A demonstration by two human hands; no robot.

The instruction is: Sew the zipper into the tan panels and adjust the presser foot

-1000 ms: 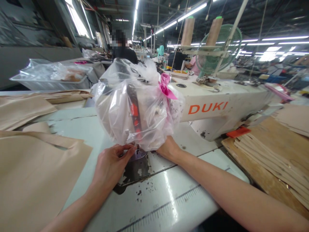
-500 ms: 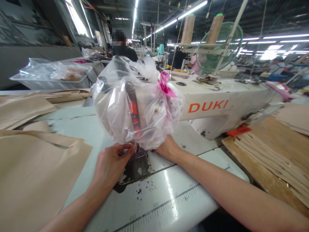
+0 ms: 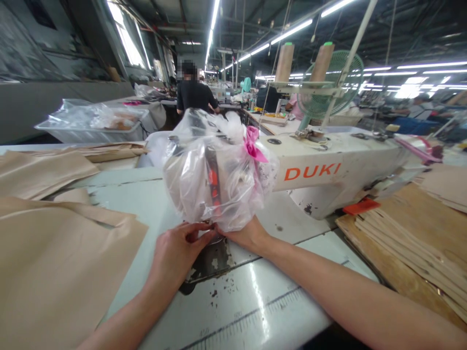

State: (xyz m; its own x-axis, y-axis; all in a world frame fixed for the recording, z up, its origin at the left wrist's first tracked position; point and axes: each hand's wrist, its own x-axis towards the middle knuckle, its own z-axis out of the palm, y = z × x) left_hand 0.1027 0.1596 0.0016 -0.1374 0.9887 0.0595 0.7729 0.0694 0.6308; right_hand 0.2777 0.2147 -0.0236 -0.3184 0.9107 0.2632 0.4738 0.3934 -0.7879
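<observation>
A white sewing machine lettered DUKI has a clear plastic bag over its head, gathered with a pink tie. Below the bag, around the needle and presser foot, my left hand has thumb and forefinger pinched together. Whatever lies between those fingertips is too small to make out. From the other side my right hand reaches to the same spot, its fingertips drawn together close to the left ones. The bag covers part of it. Under both hands is a worn dark metal plate.
Tan fabric pieces cover the table's left side. At right, more cut pieces lie on a brown board beside an orange object. Thread cones and a green fan stand behind. A person works farther back.
My right hand's fingertips have come out from behind the bag to the needle area, meeting the left ones. The left hand stays pinched there. The view has shifted slightly.
</observation>
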